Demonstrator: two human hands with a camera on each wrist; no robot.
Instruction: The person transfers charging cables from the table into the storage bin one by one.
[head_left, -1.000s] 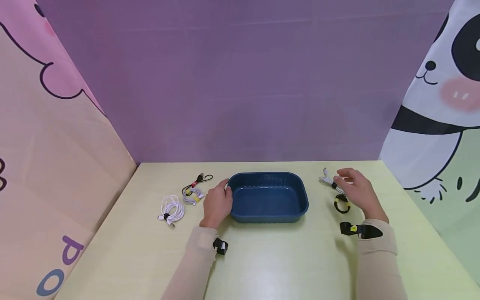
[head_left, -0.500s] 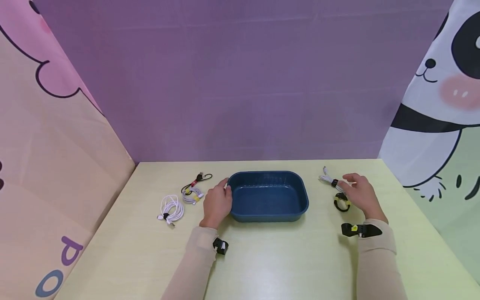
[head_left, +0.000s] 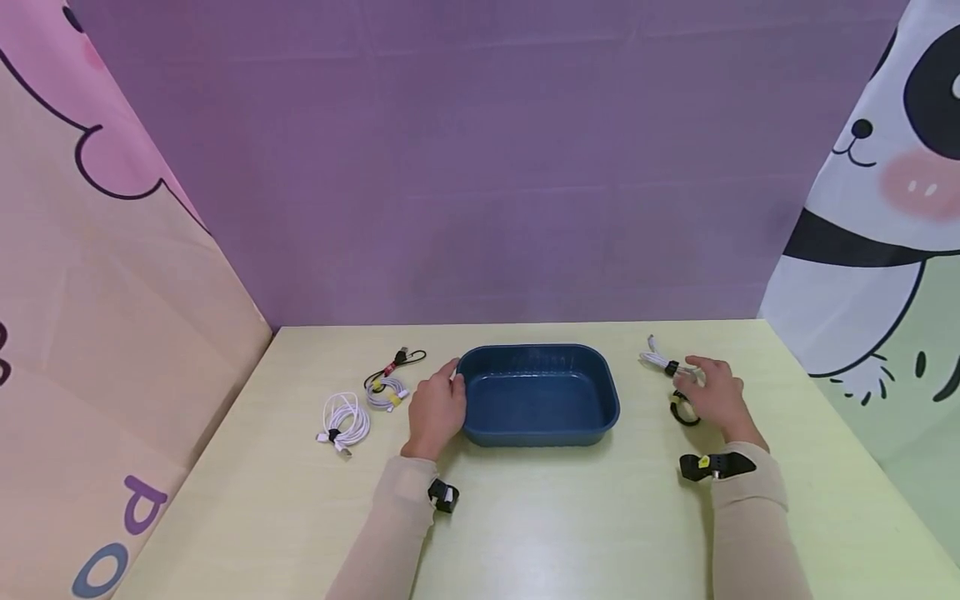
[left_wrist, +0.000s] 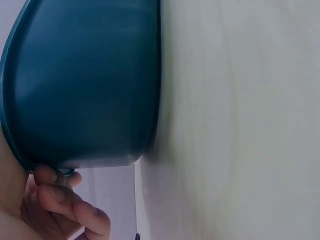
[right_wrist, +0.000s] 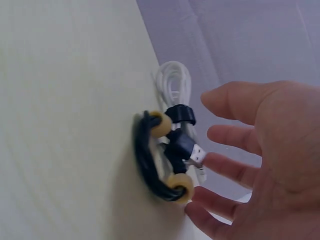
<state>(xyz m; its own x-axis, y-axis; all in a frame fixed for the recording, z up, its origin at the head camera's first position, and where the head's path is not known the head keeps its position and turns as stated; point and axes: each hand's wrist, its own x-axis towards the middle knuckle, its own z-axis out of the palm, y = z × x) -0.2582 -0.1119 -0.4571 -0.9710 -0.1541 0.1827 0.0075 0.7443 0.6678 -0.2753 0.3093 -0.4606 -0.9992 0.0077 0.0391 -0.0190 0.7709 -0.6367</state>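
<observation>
My left hand [head_left: 435, 410] grips the left rim of a blue rectangular plastic basin [head_left: 540, 437], its fingers bent at the basin's far left corner in the left wrist view. Over on the right, my right hand [head_left: 717, 398] hovers with spread fingers and holds nothing. Just beyond its fingertips in the right wrist view lies a coiled black USB cable [right_wrist: 145, 155] with yellow ties. Behind that is a bundled white cable [right_wrist: 181, 80] with a black strap, partly hidden by the hand in the head view.
Left of the basin lie a coiled white cable [head_left: 352, 417], a smaller pale cable [head_left: 386, 395] with yellow ties and a black cable [head_left: 408, 358] with a red tie. A purple backdrop [head_left: 510, 167] rises behind the pale table [head_left: 555, 525].
My right hand has drawn back a little toward me, from the white cable to beside the black one. The left hand and the basin stay put.
</observation>
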